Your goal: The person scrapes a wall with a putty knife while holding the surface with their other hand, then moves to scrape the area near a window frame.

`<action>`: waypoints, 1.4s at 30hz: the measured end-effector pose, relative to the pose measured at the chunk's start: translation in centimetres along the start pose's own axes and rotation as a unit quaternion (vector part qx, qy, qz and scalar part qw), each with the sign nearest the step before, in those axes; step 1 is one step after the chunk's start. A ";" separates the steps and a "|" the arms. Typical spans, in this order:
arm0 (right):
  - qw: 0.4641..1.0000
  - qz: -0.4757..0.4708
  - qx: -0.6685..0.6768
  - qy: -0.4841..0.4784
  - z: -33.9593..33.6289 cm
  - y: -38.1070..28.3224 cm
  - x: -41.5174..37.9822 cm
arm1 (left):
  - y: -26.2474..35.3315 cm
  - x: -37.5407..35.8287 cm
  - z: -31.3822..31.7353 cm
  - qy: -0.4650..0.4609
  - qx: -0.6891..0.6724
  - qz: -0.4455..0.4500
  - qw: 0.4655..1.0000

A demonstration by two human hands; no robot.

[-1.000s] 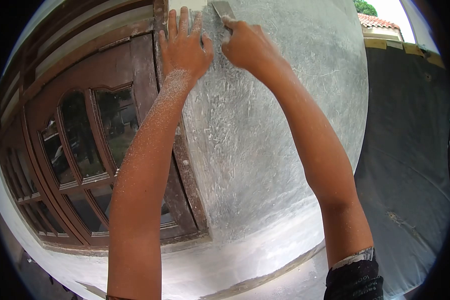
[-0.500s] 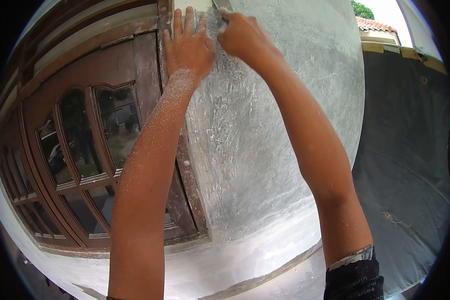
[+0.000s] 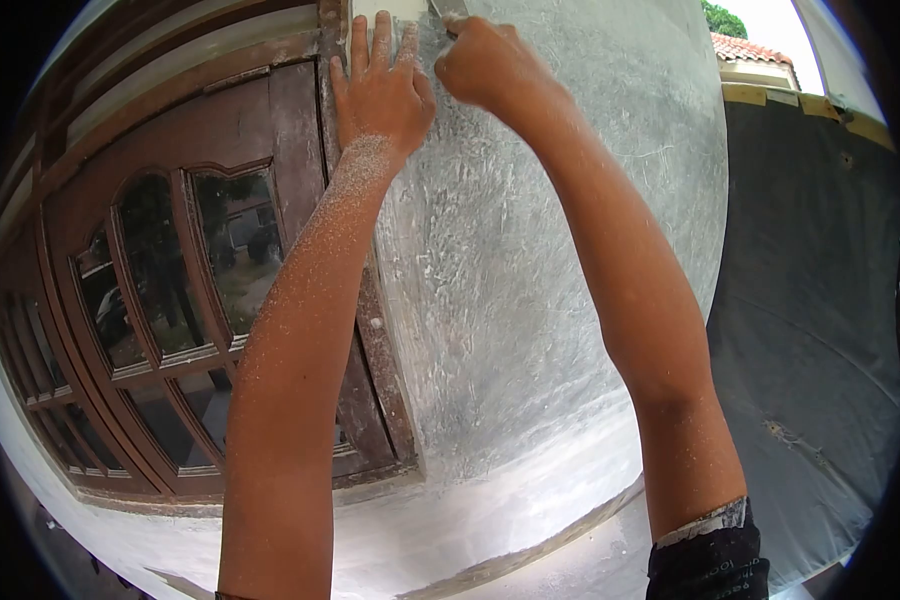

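Observation:
My left hand lies flat with its fingers spread at the wall's edge, beside the top of the brown wooden window frame. Pale dust speckles its wrist and forearm. Just to the right, my right hand is closed around the handle of a scraper, whose flat metal blade shows at the top edge of the view. Most of the handle is hidden in the fist. Behind both arms stands the grey, scuffed wall.
Brown window panels with glass panes fill the left side. A pale ledge runs along the wall's foot. On the right hangs a dark sheet, with a tiled roof beyond its top edge.
The view has shifted very slightly. Both hands keep nearly the same places, the left flat on the wall and the right closed on the scraper.

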State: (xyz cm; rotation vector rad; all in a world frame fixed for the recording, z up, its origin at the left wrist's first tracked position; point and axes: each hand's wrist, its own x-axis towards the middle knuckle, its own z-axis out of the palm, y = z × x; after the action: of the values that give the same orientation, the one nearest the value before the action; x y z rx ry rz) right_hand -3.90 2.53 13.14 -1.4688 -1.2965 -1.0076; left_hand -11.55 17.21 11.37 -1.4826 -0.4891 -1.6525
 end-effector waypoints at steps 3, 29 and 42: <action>1.000 0.009 -0.017 -0.011 0.6 0.1 -1.3 | 0.0 0.0 0.0 0.000 -0.016 0.000 1.000; 0.996 0.008 0.073 -0.041 -0.8 0.4 1.7 | 0.1 0.0 0.3 0.016 -0.020 -0.006 1.000; 0.999 -0.033 0.023 0.037 0.7 1.2 0.3 | -0.1 0.0 0.2 0.009 -0.013 0.003 1.000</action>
State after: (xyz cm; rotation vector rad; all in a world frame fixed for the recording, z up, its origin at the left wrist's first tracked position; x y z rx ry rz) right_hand -2.65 3.25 13.08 -1.3494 -1.3135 -1.0577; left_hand -11.50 17.37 11.43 -1.4855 -0.4555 -1.6722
